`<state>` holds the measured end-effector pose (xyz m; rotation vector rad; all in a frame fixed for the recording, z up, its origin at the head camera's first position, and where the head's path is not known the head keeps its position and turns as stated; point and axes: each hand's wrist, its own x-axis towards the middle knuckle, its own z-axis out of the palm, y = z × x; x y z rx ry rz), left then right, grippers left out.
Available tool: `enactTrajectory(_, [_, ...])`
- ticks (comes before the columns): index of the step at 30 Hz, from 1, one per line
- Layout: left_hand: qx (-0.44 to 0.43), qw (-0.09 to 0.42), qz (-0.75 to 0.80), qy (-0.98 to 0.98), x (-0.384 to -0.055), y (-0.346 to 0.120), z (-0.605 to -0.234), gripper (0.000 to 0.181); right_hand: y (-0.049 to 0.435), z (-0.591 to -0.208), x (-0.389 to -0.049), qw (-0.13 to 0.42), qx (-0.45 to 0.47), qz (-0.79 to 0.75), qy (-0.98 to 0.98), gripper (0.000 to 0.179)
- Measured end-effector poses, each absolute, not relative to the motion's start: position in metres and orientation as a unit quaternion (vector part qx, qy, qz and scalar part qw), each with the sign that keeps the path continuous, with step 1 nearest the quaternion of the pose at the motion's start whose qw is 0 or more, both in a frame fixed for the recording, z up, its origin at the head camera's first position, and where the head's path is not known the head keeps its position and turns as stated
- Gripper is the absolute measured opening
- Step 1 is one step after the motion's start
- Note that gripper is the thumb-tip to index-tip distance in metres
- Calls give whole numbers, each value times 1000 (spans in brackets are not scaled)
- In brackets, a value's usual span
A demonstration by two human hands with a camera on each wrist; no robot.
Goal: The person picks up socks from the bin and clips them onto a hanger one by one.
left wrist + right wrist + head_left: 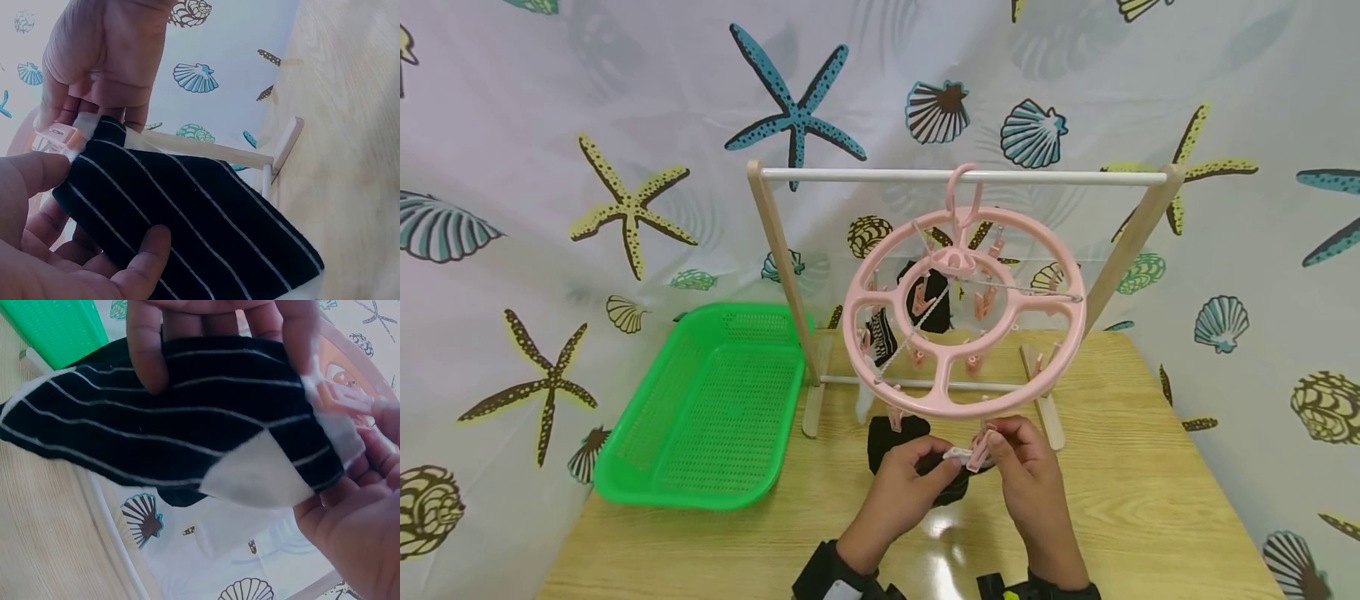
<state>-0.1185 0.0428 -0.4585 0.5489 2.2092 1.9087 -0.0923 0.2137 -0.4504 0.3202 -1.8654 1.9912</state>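
A black sock with thin white stripes and a white cuff (pixel 187 200) hangs from both hands under the near rim of a round pink clip hanger (pixel 942 402). My left hand (pixel 904 487) pinches the sock near its cuff, with one finger lying along the striped cloth in the left wrist view. Between thumb and fingers, my right hand (pixel 1033 475) pinches a pink clothespin (pixel 347 397), whose tip sits over the white cuff. Fingers of the right hand also lie behind the cuff in the right wrist view.
The hanger hooks over a white rod (pixel 865 176) on a wooden stand (pixel 782 267). Other socks hang from it: a black one (pixel 936 300), a patterned one (pixel 882 337) and another black one (pixel 891 437). A green basket (pixel 730 417) stands left on the wooden table (pixel 1150 467).
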Motion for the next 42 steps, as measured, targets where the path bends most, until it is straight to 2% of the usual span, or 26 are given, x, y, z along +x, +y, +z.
enactTrajectory(5, [172,97,660,725,-118,40,-462,17,214,-451,-92,169,125,700,-682,15])
enactTrajectory(14, [176,108,665,718,-117,36,-465,21,211,-451,-91,166,81,685,-705,20])
enactTrajectory(19, [165,76,651,737,-117,36,-470,18,213,-450,-94,169,74,685,-705,24])
enactTrajectory(27, [175,-37,591,786,-114,33,-478,11,216,-449,-103,209,16,666,-716,26])
enactTrajectory(34, [161,-29,600,783,-111,30,-480,10,221,-445,-108,224,-5,668,-710,28])
enactTrajectory(42, [174,-59,600,778,-114,20,-479,5,231,-441,-102,230,-82,669,-702,30])
